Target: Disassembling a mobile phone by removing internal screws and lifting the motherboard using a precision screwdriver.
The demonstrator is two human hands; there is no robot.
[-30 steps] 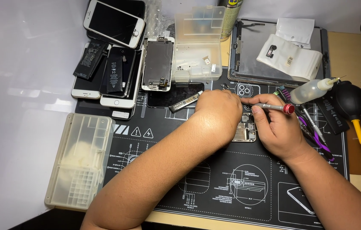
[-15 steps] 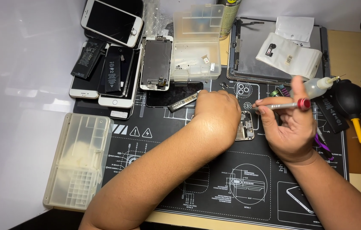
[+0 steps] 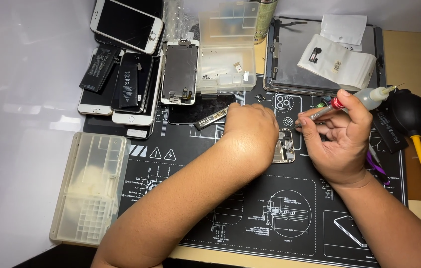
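Opened phone body lies mid-mat on the bench's black repair mat. Left hand presses curled over it at its 9 o'clock. Right hand, at 3 o'clock, grips a red-collared screwdriver.

Your left hand presses down on the small opened phone frame lying on the black printed repair mat. Just to its right, your right hand grips a slim red-capped metal screwdriver, its tip angled down-left toward the frame.
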